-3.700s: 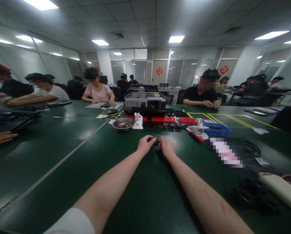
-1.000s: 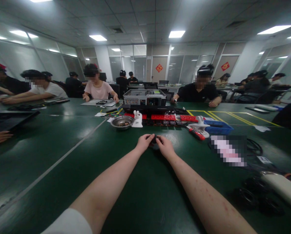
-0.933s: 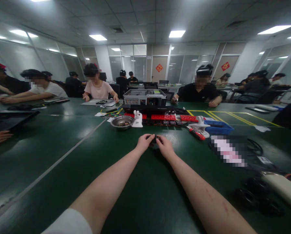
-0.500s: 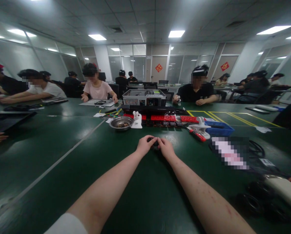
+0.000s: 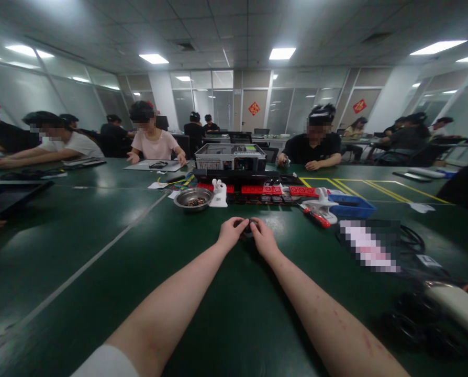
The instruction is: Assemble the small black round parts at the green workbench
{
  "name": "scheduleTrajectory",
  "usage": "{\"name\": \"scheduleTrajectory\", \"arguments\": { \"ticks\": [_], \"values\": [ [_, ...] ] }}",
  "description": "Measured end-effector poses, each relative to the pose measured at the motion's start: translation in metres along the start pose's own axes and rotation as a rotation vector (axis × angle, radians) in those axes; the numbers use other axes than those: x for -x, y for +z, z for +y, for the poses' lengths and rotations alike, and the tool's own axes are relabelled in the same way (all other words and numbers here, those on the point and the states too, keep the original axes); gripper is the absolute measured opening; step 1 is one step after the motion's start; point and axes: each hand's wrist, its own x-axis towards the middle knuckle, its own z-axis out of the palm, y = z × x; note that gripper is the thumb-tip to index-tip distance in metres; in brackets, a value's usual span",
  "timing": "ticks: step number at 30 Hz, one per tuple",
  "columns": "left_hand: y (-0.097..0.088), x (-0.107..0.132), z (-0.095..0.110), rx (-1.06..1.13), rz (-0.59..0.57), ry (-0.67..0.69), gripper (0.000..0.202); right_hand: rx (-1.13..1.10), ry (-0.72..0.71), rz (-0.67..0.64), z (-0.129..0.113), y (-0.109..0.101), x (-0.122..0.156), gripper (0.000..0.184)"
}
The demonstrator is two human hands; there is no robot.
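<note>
Both hands meet over the green table in front of me, around a small dark, rounded object (image 5: 248,230). My left hand (image 5: 231,233) grips its left side, with the thumb pointing inward across the top. From the right, my right hand (image 5: 264,236) closes on the same piece, its thumb near the other thumb. Fingers cover most of the object, so its exact kind cannot be made out. Beyond the hands stand a metal bowl (image 5: 193,199) of small brass-coloured parts and a white stand (image 5: 219,195).
Behind are red and black boxes (image 5: 271,190) and an open computer case (image 5: 231,157). To the right lie a red-handled tool (image 5: 316,217), a blue tray (image 5: 352,206), black cables (image 5: 412,238) and several black rings (image 5: 402,327). Co-workers sit across the table (image 5: 140,272) and at the left.
My thumbs and fingers have shifted slightly around the dark object, and the right hand has moved a little left. The whole view has drifted slightly.
</note>
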Motion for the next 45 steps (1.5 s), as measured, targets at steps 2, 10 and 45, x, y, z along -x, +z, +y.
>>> {"name": "scheduleTrajectory", "arguments": {
  "ticks": [2, 10, 45],
  "values": [
    [0.000, 0.003, 0.003, -0.055, 0.003, 0.041, 0.039, 0.036, 0.045, 0.010, 0.000, 0.000, 0.001, 0.034],
    [-0.003, 0.006, 0.007, -0.003, -0.063, 0.003, 0.041, 0.116, 0.016, -0.041, -0.001, -0.004, 0.001, 0.033],
    [-0.006, 0.003, 0.001, 0.081, -0.003, -0.056, 0.042, 0.073, -0.004, -0.130, -0.008, -0.004, 0.009, 0.037]
  ]
}}
